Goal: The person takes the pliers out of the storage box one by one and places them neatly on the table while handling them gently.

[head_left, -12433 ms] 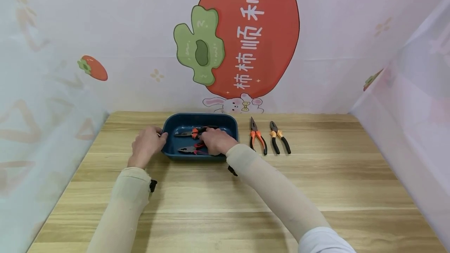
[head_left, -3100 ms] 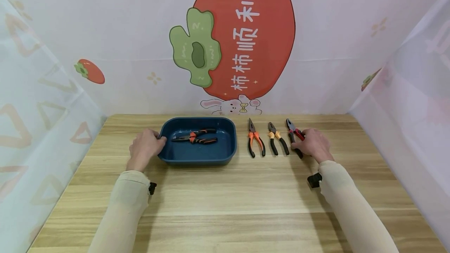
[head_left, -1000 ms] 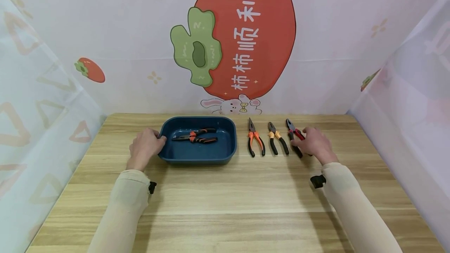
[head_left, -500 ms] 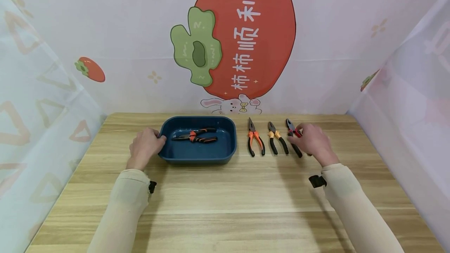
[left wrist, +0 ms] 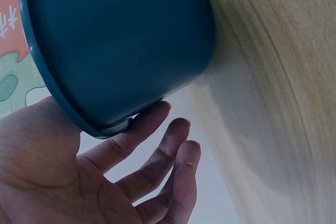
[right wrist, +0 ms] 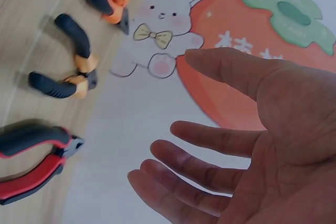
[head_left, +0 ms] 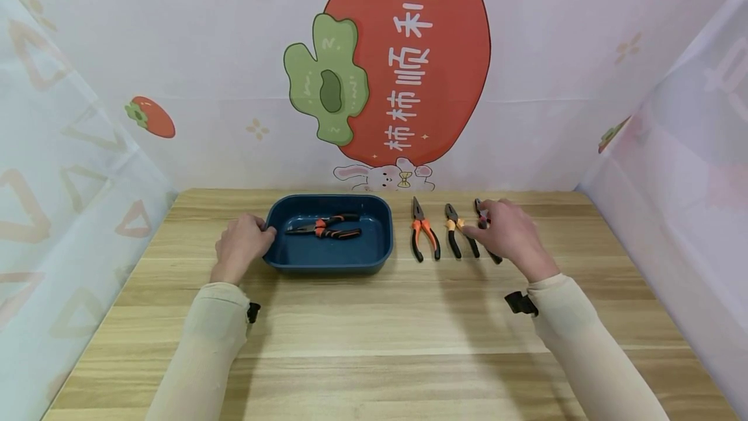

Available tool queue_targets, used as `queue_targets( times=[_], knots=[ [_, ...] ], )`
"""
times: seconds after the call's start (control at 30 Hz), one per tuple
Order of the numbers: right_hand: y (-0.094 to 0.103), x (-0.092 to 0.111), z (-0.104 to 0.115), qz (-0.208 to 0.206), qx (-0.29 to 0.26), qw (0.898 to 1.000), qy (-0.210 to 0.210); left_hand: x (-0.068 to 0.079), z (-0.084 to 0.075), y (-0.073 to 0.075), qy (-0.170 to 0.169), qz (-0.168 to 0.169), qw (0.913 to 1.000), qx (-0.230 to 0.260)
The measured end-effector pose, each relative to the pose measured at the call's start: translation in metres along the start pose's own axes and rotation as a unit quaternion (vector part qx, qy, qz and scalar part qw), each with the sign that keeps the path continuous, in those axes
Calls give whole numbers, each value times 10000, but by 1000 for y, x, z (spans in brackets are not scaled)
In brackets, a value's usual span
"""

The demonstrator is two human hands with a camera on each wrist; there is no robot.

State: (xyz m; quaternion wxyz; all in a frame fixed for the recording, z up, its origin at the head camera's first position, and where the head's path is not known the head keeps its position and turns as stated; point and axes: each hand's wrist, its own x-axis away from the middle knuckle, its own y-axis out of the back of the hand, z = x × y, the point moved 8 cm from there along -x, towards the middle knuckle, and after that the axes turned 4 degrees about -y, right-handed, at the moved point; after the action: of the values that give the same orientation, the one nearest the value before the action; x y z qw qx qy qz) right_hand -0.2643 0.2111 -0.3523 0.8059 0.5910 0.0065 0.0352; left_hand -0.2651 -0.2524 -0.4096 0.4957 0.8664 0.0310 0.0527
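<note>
My left hand (head_left: 241, 247) pinches the left rim of a dark blue plastic tub (head_left: 327, 269), index finger against the outer wall (left wrist: 115, 35) and thumb hidden over the rim. Inside the tub lies one pair of pliers (head_left: 320, 227) with orange-and-black handles. My right hand (head_left: 511, 232) hovers above the table with fingers spread and nothing in them. In the head view it overlaps the red-and-black pliers (right wrist: 41, 172), partly hiding them. Just left of it are the yellow-and-black pliers (head_left: 452, 214); its thumb overlaps one of their handles.
Orange-handled long-nose pliers (head_left: 418, 213) lie between the tub and the yellow-and-black pair. These three pairs form a row on the wooden table (head_left: 386, 343), jaws toward the back. A printed cloth wall (head_left: 222, 57) rises behind the table.
The red-and-black pliers went from the tub to the right end of the row. My right hand has since released them, risen and moved left. My left hand stays at the rim.
</note>
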Motion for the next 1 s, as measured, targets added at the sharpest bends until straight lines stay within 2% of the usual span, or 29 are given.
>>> queue_targets(
  times=[0.4, 1.0],
  knots=[
    [5, 7, 35, -467, -46, 9977, 491, 0, 0, 1, 21, 95, 9999, 28],
    [5, 9, 81, -530, -237, 9946, 855, -1, 1, 0, 17, 107, 9999, 17]
  ],
)
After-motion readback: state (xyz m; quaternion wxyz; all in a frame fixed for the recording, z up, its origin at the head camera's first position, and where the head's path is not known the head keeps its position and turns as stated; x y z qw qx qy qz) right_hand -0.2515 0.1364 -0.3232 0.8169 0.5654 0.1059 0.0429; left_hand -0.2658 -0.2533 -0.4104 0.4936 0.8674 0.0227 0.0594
